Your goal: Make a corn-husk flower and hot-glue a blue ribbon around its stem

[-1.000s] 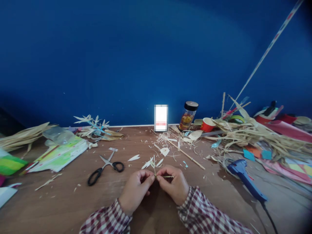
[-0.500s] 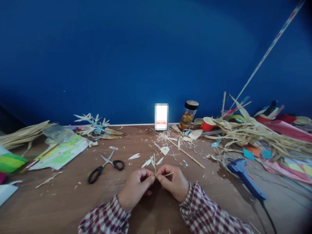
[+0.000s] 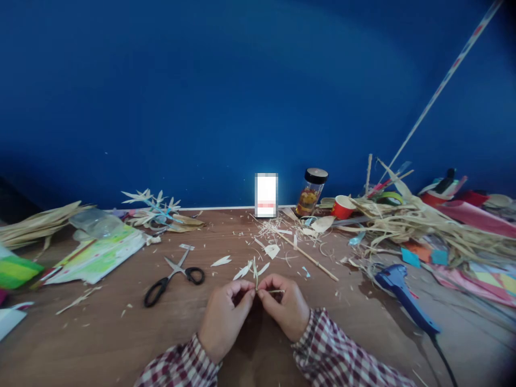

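Low in the middle, my left hand (image 3: 226,314) and my right hand (image 3: 287,306) meet fingertip to fingertip. Both pinch a thin pale straw strip (image 3: 256,274). One part of it stands up between the fingertips, and a loose end sticks out to the right under my right fingers. The pinch point itself is small and partly covered by the thumbs. Just beyond the fingers lie cut pale leaf-shaped pieces (image 3: 242,271). Black-handled scissors (image 3: 174,275) rest with blades apart, left of my left hand.
A blue glue gun (image 3: 407,298) with a cord lies to the right. Dried straw strips (image 3: 403,223) heap behind it, near a red paper cup (image 3: 343,207) and a lidded jar (image 3: 312,192). A thin stick (image 3: 308,254) lies among shavings. Leafy sprigs (image 3: 155,207) sit back left.
Both hands keep their pinch on the straw strip, with only slight finger and wrist shifts. The left forearm has moved a little to the right. Nothing on the table has visibly changed.
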`<state>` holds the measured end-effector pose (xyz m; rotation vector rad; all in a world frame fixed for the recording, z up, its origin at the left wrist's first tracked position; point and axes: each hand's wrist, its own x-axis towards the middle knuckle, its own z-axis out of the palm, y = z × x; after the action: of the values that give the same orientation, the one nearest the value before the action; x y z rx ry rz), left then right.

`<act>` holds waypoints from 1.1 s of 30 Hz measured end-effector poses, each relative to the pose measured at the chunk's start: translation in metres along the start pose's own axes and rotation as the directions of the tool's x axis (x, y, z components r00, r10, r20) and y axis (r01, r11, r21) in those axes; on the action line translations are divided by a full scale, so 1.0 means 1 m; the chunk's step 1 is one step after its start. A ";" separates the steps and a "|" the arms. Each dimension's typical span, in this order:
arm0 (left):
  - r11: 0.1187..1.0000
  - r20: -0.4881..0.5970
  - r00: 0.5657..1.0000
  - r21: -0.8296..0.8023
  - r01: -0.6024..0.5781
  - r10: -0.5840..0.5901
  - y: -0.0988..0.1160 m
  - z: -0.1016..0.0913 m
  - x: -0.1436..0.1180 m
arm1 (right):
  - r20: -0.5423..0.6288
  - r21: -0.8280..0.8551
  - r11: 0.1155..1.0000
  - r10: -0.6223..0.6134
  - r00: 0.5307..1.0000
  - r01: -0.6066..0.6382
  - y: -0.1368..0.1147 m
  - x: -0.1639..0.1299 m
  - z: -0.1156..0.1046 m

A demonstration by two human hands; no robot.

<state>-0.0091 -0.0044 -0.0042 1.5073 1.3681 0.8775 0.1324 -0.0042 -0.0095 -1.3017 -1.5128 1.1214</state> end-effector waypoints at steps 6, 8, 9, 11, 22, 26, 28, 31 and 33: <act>1.000 -0.002 1.000 0.004 0.004 -0.003 0.002 0.000 -0.001 | -0.060 -0.135 0.989 -0.070 0.996 0.061 -0.001 -0.002 0.000; 1.000 -0.029 1.000 0.001 0.010 -0.010 0.001 0.001 -0.001 | -0.061 -0.170 0.982 -0.092 0.994 0.081 0.001 -0.002 0.001; 1.000 -0.040 0.999 -0.006 0.018 -0.018 0.000 0.002 -0.001 | -0.066 -0.191 0.977 -0.110 0.992 0.096 0.002 -0.003 0.001; 0.998 -0.051 0.997 -0.046 0.053 -0.055 -0.002 0.004 -0.001 | -0.084 -0.244 0.960 -0.163 0.983 0.138 0.005 -0.003 0.002; 0.954 -0.019 0.989 -0.266 0.135 -0.145 -0.006 0.010 0.002 | -0.108 -0.319 0.929 -0.233 0.967 0.188 0.009 -0.003 0.004; 0.975 -0.037 0.994 -0.202 0.093 -0.103 -0.005 0.010 0.001 | -0.116 -0.339 0.920 -0.249 0.961 0.198 0.010 -0.004 0.005; 0.976 -0.023 0.995 -0.199 0.092 -0.098 -0.005 0.010 0.001 | -0.110 -0.326 0.921 -0.261 0.959 0.214 0.010 -0.004 0.004; 0.972 0.008 0.995 -0.213 0.095 -0.096 -0.005 0.011 0.002 | -0.100 -0.305 0.926 -0.264 0.959 0.223 0.007 -0.004 0.002; 0.977 0.008 0.997 -0.200 0.079 -0.079 -0.004 0.011 0.001 | -0.093 -0.291 0.932 -0.253 0.963 0.217 0.005 -0.004 0.001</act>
<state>-0.0006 -0.0048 -0.0121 1.2904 1.2901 0.9356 0.1332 -0.0077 -0.0152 -1.3070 -1.7213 0.6749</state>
